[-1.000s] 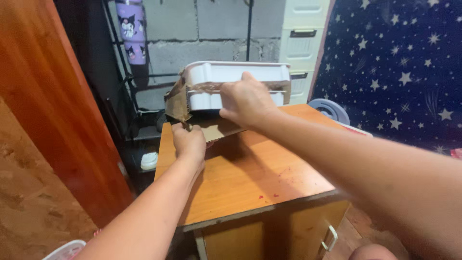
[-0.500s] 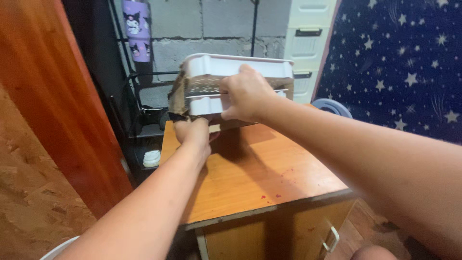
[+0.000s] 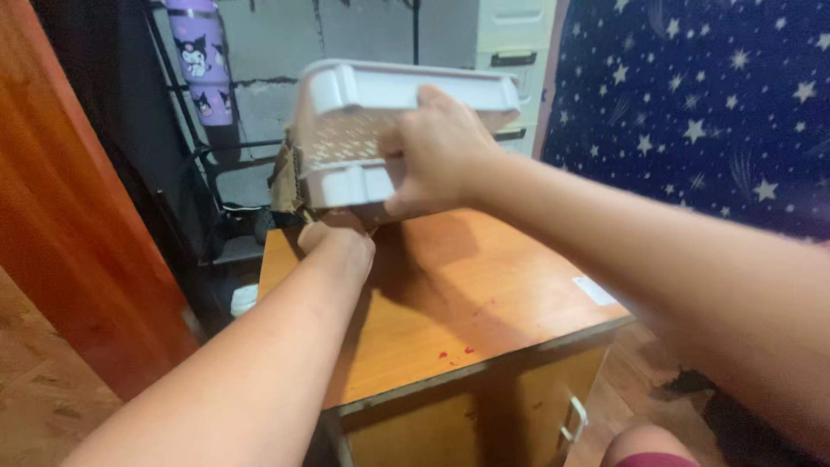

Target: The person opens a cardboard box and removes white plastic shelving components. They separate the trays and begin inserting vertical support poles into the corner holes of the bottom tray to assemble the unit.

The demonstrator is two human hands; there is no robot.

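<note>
A white plastic basket (image 3: 346, 130) with perforated walls is lifted above the far end of a wooden cabinet top (image 3: 458, 303). My right hand (image 3: 437, 156) grips its near wall, thumb underneath. My left hand (image 3: 337, 242) is under the basket's near lower corner, closed on a piece of brown cardboard (image 3: 285, 177) that sticks out at the basket's left side and below it. What the basket holds is hidden.
A reddish wooden panel (image 3: 60, 216) stands at the left. Behind are a grey block wall, a purple patterned tumbler (image 3: 199, 56) hanging on a dark rack, and a white drawer unit (image 3: 519, 60). A dark blue starred curtain (image 3: 700, 112) fills the right. The cabinet has a door handle (image 3: 572, 422).
The basket has risen off the cabinet top and come nearer, with both hands rising with it. The view has shifted closer to it.
</note>
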